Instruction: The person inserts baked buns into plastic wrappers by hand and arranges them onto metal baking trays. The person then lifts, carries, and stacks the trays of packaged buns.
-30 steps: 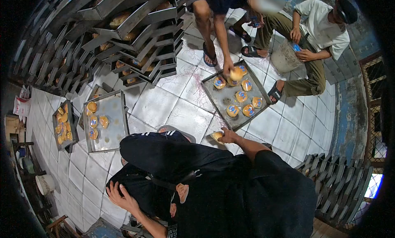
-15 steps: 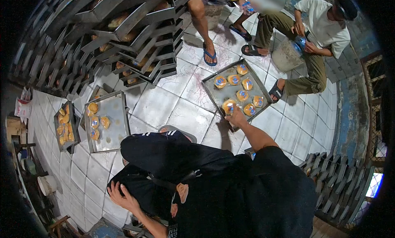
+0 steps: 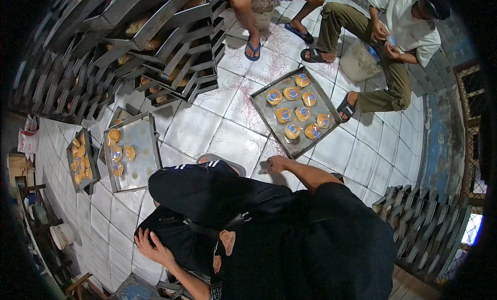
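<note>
My left hand (image 3: pixel 154 247) rests on the black cloth over my knee at the lower left, its fingers spread. My right hand (image 3: pixel 278 164) hangs over the white floor just below the near corner of a metal tray (image 3: pixel 267 116). It looks empty, with the fingers loosely extended and partly hard to see. Inside that tray lie several round golden buns (image 3: pixel 292 131) in clear wrappers with blue labels, grouped in loose rows. The bun closest to my right hand is apart from it.
Left of my legs are a second tray (image 3: pixel 133 182) with several buns and a smaller bun-filled tray (image 3: pixel 80 186). Stacked metal trays (image 3: pixel 171 56) rise at upper left, more (image 3: pixel 424 227) at right. A person in a white shirt (image 3: pixel 396 15) sits beyond; another's legs (image 3: pixel 244 15) are nearby.
My right hand has let go of a wrapped bun in the tray and drawn back toward me, off the tray. My left hand stays on my knee. The view has shifted slightly.
</note>
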`<control>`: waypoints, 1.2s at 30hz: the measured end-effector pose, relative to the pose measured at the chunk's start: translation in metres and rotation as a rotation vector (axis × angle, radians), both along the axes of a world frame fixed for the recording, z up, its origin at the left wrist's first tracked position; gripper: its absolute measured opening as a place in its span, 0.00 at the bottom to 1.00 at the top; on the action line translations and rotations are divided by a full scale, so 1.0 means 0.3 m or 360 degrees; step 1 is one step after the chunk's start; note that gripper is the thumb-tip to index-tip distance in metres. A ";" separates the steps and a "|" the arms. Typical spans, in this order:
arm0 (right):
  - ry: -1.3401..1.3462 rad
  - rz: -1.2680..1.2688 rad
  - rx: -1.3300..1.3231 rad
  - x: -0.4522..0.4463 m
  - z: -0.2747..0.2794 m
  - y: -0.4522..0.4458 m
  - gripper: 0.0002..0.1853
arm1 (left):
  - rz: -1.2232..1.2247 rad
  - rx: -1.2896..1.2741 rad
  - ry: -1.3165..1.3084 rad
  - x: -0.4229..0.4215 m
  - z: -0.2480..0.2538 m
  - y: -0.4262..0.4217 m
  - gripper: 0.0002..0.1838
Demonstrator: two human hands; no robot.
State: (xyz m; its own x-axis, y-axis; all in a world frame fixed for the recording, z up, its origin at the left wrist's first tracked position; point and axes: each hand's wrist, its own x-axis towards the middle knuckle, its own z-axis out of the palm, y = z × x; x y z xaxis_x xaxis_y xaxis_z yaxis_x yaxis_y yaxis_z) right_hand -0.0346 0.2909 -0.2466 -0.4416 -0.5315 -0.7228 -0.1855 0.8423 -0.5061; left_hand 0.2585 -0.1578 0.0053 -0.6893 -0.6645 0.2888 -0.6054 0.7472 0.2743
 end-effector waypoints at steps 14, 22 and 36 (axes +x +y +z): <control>0.0164 -0.0073 0.0073 -0.058 -0.141 0.061 0.36 | 0.0060 0.0047 -0.0019 -0.006 0.005 0.009 0.19; 0.0167 0.0034 0.0042 -0.046 -0.100 -0.012 0.37 | 0.0011 0.0035 0.0031 0.005 -0.005 0.002 0.18; 0.0151 0.0020 0.0084 -0.048 -0.162 0.046 0.36 | 0.0012 0.0033 0.0004 0.006 0.003 0.006 0.19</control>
